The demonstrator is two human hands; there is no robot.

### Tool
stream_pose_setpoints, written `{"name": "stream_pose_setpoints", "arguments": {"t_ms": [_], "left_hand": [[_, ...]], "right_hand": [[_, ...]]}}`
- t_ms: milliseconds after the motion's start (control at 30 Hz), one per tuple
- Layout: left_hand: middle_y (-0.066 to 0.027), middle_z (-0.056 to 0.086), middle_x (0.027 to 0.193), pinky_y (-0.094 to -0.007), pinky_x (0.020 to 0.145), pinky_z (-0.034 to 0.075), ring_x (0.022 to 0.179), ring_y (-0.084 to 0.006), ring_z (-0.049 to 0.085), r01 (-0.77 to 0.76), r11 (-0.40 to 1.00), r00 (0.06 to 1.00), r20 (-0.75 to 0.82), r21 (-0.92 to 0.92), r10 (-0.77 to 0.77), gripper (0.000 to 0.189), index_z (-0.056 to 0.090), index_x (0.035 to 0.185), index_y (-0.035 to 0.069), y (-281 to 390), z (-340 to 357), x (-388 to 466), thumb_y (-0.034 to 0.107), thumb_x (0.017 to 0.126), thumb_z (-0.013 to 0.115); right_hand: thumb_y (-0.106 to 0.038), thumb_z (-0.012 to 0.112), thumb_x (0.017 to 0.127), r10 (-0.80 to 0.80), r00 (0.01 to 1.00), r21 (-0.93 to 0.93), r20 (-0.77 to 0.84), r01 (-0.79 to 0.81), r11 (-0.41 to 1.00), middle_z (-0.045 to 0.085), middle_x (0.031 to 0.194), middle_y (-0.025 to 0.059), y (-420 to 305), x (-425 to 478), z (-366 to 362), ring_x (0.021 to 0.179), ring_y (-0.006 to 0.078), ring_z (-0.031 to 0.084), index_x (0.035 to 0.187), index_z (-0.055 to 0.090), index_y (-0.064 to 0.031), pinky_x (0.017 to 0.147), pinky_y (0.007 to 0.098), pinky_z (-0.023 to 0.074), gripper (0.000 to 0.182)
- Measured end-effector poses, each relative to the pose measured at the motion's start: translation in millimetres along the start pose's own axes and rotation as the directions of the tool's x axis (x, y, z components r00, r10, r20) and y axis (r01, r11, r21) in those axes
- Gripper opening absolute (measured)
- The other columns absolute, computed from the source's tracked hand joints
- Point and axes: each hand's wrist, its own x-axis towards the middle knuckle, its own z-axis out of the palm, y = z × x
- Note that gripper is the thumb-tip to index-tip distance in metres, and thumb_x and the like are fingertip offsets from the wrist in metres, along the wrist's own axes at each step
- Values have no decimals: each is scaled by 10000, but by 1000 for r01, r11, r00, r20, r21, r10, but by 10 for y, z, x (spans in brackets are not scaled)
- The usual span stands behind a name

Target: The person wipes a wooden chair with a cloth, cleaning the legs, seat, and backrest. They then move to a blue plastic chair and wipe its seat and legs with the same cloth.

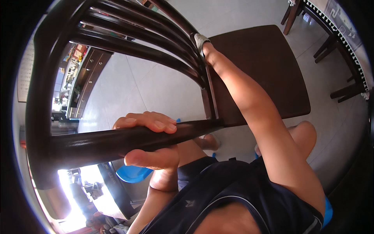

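A dark, glossy wooden chair lies across the view before me, its slatted back [140, 48] to the left and its flat seat [260, 73] to the right. My left hand [152, 140] wraps around the near back post [96, 144], thumb below and fingers above. Stretched over the seat's edge, my right arm reaches the far post, where it meets the seat. There my right hand [208, 49] presses a pale cloth [201, 41] against the wood. The cloth and the chair frame hide most of its fingers.
Blue plastic [134, 174], apparently a stool, shows beside and under me. At the upper right stands a table with a tasselled cloth [344, 23] and wooden stool legs [346, 92]. A drawer cabinet [90, 76] lines the left side. Pale floor tiles [117, 84] lie beneath.
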Motion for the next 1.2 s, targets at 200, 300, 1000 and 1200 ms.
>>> {"name": "stream_pose_setpoints", "arguments": {"t_ms": [200, 300, 1000, 1200], "left_hand": [[-57, 529, 690, -243, 490, 472, 510, -129, 542, -46, 999, 999, -25, 14, 46, 620, 493, 1038, 51, -5, 70, -1, 658, 949, 402], [-56, 524, 695, -242, 513, 469, 527, -126, 531, -2, 1000, 999, -46, 0, 2, 627, 489, 1048, 54, -4, 50, -36, 667, 942, 408], [-84, 542, 683, -275, 567, 511, 560, -155, 566, 30, 990, 999, 40, 137, -36, 648, 453, 1018, 24, 80, -47, 28, 664, 954, 373], [-99, 571, 671, -262, 531, 503, 537, -165, 592, 8, 988, 1000, 8, 155, -9, 708, 466, 1027, 9, 76, -65, 25, 706, 904, 437]], "right_hand": [[-370, 503, 943, -61, 997, 58, -48, 63, 996, 597, 729, 70, 244, -508, 110, 637, 211, 591, 882, 602, -129, 563, 372, 494, 268], [-350, 493, 896, -13, 994, -33, -105, 10, 999, 561, 712, 53, 532, -957, 130, 644, 202, 567, 834, 563, -174, 572, 373, 462, 199], [-395, 765, 747, -147, 988, -879, -50, 26, 476, 681, 880, 142, 680, -1748, 108, 821, 197, 610, 950, 667, -15, 740, 376, 488, 442], [-434, 685, 886, -101, 995, -721, 0, 70, 689, 666, 996, 62, 831, -2093, -137, 944, 124, 543, 1083, 687, -34, 841, 319, 444, 445]]}}
